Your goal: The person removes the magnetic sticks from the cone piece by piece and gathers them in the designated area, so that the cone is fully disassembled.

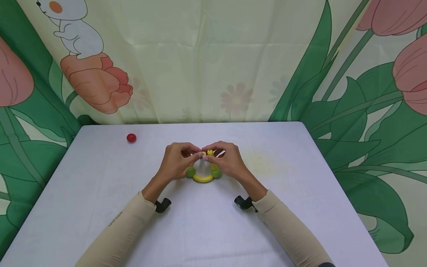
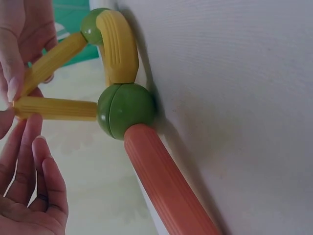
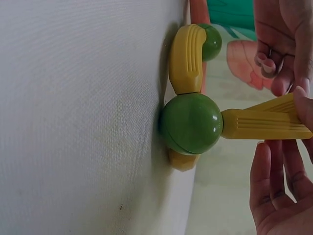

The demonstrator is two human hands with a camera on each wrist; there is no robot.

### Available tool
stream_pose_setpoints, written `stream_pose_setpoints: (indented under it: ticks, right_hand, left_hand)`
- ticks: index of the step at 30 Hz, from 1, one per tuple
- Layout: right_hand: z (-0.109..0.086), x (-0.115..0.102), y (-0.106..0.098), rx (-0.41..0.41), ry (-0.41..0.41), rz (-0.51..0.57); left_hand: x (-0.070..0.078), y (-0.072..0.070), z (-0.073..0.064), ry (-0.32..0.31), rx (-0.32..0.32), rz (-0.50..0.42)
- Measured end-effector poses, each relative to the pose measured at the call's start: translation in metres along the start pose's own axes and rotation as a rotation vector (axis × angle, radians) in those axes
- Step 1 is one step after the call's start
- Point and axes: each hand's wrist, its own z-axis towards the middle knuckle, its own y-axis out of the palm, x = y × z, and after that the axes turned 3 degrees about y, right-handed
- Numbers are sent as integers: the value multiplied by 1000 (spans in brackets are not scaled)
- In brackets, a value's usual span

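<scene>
A build of ribbed rods and balls stands on the table. A curved yellow rod point(image 1: 202, 179) joins two green balls point(image 2: 126, 111) point(image 3: 191, 123) low down, at its front. From each ball a straight yellow rod point(image 2: 61, 108) point(image 3: 264, 124) rises, and their upper ends come together between the hands. My left hand point(image 1: 175, 159) pinches the left rod's top with thumb and fingers. Opposite it, my right hand point(image 1: 228, 159) pinches the top of the right rod. An orange-red rod point(image 2: 168, 181) runs out from the left ball along the table.
A red ball point(image 1: 131, 138) lies at the back left of the white-covered table point(image 1: 207, 230). Behind it hangs a printed curtain point(image 1: 200, 74). Small black cameras point(image 1: 162, 205) are worn at both wrists.
</scene>
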Motion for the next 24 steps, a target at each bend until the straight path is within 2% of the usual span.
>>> stream_pose_setpoints:
  ticks: [11,17,24]
  right_hand:
    - [-1,2,-2,-23,6,-4]
    - [0,5,-3,-32,19,-3]
    - [0,6,-3,-41,23,-5]
  left_hand:
    - [-2,-1,-12,-85,-65,12]
    - [-8,1,-22,-83,-97,27]
    - [-14,8,-27,-66,-172,74]
